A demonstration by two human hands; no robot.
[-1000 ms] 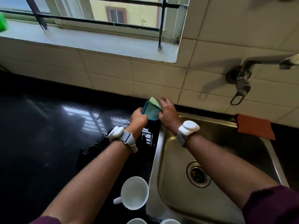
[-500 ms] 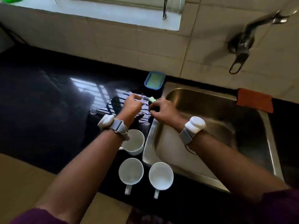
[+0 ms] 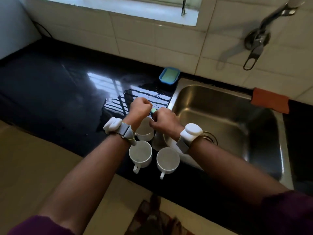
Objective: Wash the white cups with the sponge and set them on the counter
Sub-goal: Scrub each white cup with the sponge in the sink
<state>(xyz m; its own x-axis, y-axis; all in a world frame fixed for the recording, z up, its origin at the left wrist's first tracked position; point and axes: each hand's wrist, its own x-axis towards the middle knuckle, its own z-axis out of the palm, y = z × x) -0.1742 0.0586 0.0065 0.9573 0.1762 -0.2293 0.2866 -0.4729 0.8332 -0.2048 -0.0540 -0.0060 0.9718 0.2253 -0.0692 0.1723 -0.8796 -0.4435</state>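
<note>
1. The left hand is raised over the black surface with its fingers curled into a fist. Whether it grips anything cannot be told.
2. The right hand is just right of the left hand, almost touching it, with fingers curled. It pinches the sponge at its fingertips.
3. Only a small green sliver of the sponge shows, in the narrow gap between the two hands; the rest is hidden by them.
4. The first cup, white and upright, stands on the surface directly beneath both hands, partly covered by the left wrist.
5. The second cup stands upright nearer the person than the left hand, just beside the left wrist, with its handle pointing toward the person.
6. The third cup stands upright just right of the second cup, below the right wrist, its handle also pointing toward the person.
7. The steel sink lies to the right of the right hand, and its left rim passes under the right wrist.
8. A blue soap dish sits on the surface beyond the hands, against the tiled wall at the sink's far-left corner.
9. A wet patch spreads on the surface just beyond the left hand.
10. An orange cloth lies at the sink's far-right rim, well apart from the right hand.
11. Each wrist carries a white strapped device, one on the left and one on the right.
</note>
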